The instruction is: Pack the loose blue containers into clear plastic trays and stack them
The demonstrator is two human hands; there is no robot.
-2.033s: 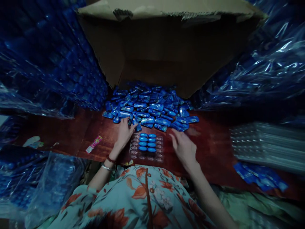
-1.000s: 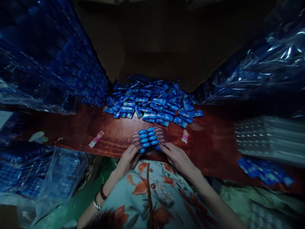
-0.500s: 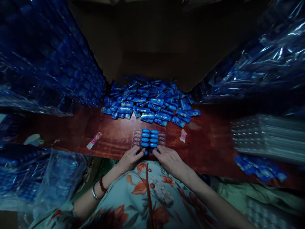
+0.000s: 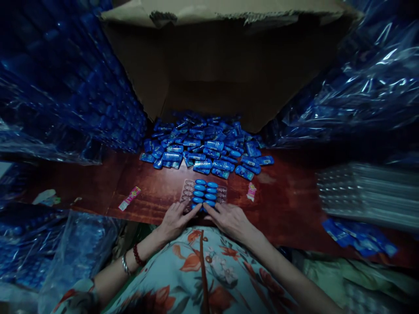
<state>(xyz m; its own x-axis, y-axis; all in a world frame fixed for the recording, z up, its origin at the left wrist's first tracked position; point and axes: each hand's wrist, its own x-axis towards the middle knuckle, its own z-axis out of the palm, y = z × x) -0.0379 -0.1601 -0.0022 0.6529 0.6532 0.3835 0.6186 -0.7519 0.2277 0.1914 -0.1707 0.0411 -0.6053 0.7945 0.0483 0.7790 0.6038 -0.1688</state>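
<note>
Left of my left grip [image 4: 175, 220] I see a pink wrapper [image 4: 129, 198] on the bench [image 4: 153, 189]. That grip touches the near left of a tray [image 4: 187, 186]; its blue pieces [image 4: 211, 196] sit just ahead of and between my grips, a blue pile [image 4: 209, 152] beyond. My right grip [image 4: 231, 220] touches the near right. I cannot tell whether either pinches. Right of it lies a pink scrap [image 4: 251, 192].

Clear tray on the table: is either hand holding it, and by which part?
The left hand and right hand are at the near end of the clear tray, by the nearest blue pieces; whether they grip or only press cannot be told.
</note>
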